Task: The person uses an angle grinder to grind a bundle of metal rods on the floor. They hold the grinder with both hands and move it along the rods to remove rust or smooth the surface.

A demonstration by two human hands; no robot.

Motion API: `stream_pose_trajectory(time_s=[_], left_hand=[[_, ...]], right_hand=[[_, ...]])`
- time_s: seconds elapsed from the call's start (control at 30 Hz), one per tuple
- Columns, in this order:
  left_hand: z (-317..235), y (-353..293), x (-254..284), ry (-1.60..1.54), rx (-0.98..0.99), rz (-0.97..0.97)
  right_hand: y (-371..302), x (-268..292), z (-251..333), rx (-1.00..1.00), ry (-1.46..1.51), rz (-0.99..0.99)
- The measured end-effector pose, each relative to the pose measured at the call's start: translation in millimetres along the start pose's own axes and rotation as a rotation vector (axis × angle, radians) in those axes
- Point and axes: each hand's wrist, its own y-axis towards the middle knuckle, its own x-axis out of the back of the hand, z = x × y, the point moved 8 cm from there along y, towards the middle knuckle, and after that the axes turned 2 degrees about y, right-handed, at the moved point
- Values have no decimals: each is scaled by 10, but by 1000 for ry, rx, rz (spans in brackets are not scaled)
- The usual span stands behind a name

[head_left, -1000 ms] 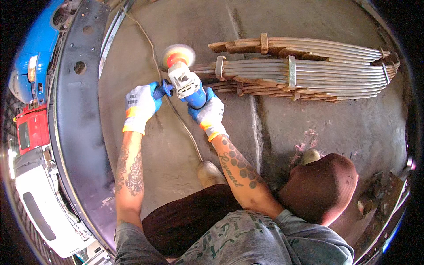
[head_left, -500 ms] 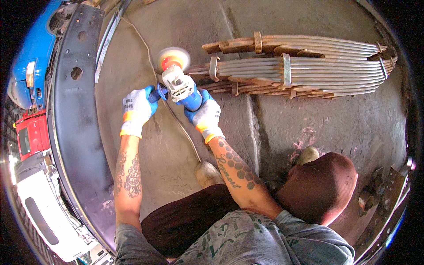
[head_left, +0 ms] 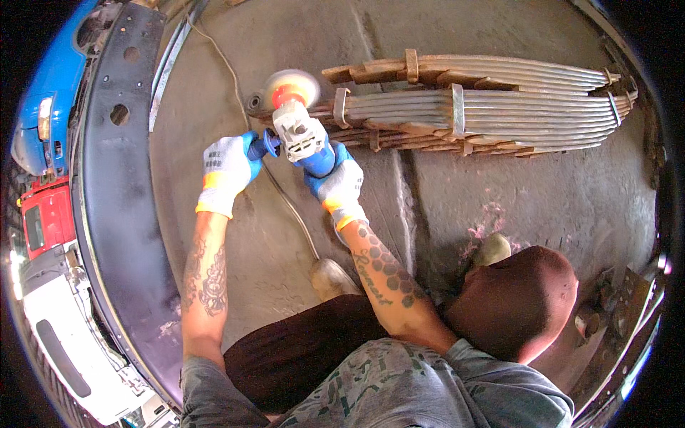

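Both my hands, in white and blue gloves with orange cuffs, hold an angle grinder point(head_left: 300, 137) with a white and blue body. My left hand point(head_left: 230, 165) is closed round its blue side handle point(head_left: 267, 145). Wrapped round the blue rear body is my right hand point(head_left: 340, 184). The disc point(head_left: 305, 85), blurred as if spinning, sits by the left end of a stack of rusty leaf springs point(head_left: 521, 118). A round spring eye point(head_left: 255, 102) shows left of the disc. Whether the disc touches the metal, I cannot tell.
A second rusty leaf spring pack point(head_left: 499, 71) lies just beyond the first. A cord point(head_left: 289, 200) runs over the concrete floor near my shoe point(head_left: 332, 278). Along the left stands a long dark steel beam point(head_left: 118, 192), with blue, red and white truck cabs past it.
The grinder and both hands have shifted slightly to the right. The disc has moved right, and the spring eye is now uncovered.
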Motion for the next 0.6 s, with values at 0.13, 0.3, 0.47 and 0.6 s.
stream_pose_trajectory(time_s=[0.13,0.3,0.47,0.6], left_hand=[[-48,5,12,-6,31,22],[-116,-1,35,-2,2,5],[-131,14,15,-19,16,30],[-203,14,45,-16,15,32]], right_hand=[[9,47,-1,25,-7,-30],[7,118,-17,25,-7,-43],[8,172,-18,36,2,-54],[16,230,-34,38,-10,-60]])
